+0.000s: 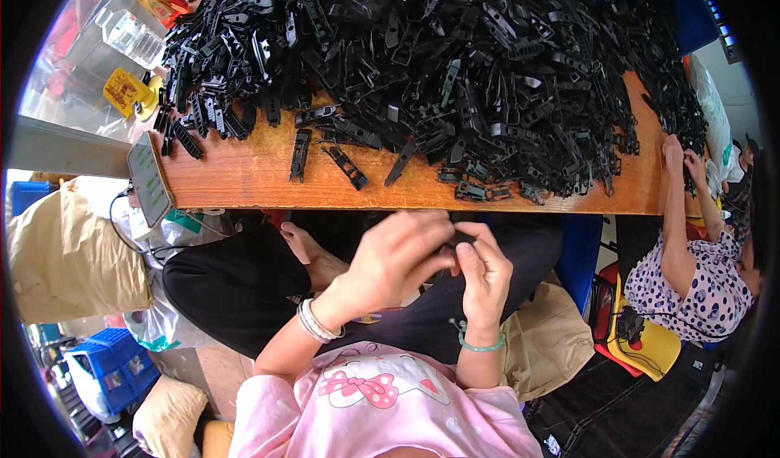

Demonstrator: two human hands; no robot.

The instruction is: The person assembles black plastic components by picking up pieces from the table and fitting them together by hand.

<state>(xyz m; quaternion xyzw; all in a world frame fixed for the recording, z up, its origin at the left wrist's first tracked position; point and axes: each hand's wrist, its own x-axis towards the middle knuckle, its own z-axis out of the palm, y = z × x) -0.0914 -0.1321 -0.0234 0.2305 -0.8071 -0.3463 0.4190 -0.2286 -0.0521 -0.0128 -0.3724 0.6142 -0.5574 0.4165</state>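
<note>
1. Two bare hands, left hand point(398, 251) and right hand point(484, 277), close together above crossed legs in dark trousers point(236, 283), just short of the wooden table point(207, 183).
2. Small dark piece point(464, 237) between both sets of fingertips, mostly hidden by fingers.
3. On the right: thumb and forefinger pinched on the piece. On the left: fingers curled in against it; cannot tell if gripping.
4. Pale bangles point(312, 325) at left wrist; green bracelet point(482, 344) at right.
5. Across the table, a broad heap of black clips point(504, 76); near its front edge, an upright-lying loose clip point(300, 156) and, just beside, a slanted one point(345, 168).
6. At the table's left end: grey flat device point(150, 182), clear bottle point(132, 39).
7. Far right: co-worker in dotted top point(691, 287), hands at the clips.
</note>
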